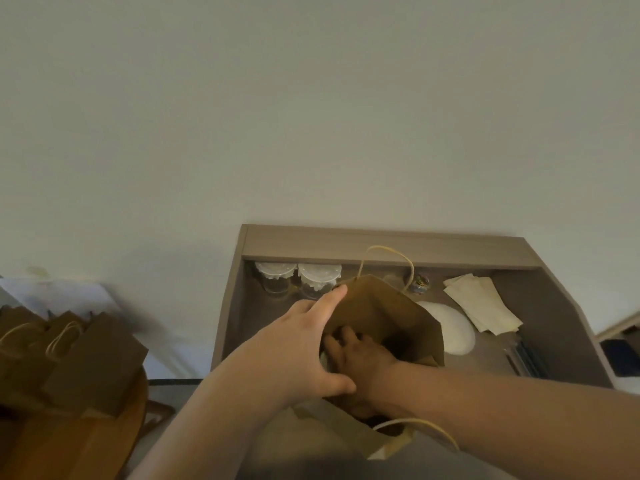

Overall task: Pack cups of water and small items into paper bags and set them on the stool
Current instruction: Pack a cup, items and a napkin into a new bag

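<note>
A brown paper bag (384, 306) with twine handles stands open on the grey desk (554, 348) in front of me. My left hand (304, 344) grips the bag's left rim and holds it open. My right hand (360, 355) reaches down inside the bag; its fingers rest on something pale there, and whether they grip it is hidden. Two clear lidded cups (298, 277) stand at the desk's back left.
Several packed brown bags (69, 355) stand on the wooden stool (114, 431) at the left. On the desk lie a white round item (453, 327), folded paper napkins (481, 303) and a small patterned object (420, 283). A wall rises behind.
</note>
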The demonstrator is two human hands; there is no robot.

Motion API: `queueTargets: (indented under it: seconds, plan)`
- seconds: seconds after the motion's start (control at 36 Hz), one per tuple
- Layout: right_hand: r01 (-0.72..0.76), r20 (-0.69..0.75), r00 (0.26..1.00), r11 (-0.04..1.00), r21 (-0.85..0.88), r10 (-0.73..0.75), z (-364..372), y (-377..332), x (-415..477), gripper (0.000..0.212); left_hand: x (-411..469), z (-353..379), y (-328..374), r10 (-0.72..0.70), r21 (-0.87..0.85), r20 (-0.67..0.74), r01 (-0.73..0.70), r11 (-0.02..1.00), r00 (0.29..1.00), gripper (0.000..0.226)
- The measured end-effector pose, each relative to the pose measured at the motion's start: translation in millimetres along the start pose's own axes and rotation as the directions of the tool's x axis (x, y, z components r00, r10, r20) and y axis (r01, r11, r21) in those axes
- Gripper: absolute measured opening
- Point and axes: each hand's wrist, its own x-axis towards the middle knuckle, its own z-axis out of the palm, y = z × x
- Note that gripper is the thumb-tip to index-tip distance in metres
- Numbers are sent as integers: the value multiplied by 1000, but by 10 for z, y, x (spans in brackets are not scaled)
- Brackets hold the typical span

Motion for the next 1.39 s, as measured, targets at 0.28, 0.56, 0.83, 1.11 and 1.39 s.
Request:
queueTargets:
  seconds: [0.28, 0.56, 0.83, 1.11, 1.39]
  plan:
    - [54, -3, 999, 999, -7, -54, -146, 94, -147, 100, -36, -57, 57, -58, 26, -20, 58, 998, 998, 121]
    - [59, -69, 995, 990, -127, -69, -254, 132, -371, 106, -29, -83, 65, -75, 28, 0, 75, 997, 997, 118]
    - [72, -7, 997, 995, -65, -73, -316, 90, -355, 82, -31, -101, 36, -91, 31, -5, 91, 995, 996, 117]
    - [65, 52, 997, 994, -86, -60, -334, 57, -281, 87, -16, -112, 59, -123, 38, 13, 123, 992, 992, 117]
    - [28, 123, 992, 996, -80, -18, -293, -10, -254, 103, -56, -92, 68, -113, 109, -21, 115, 987, 993, 102]
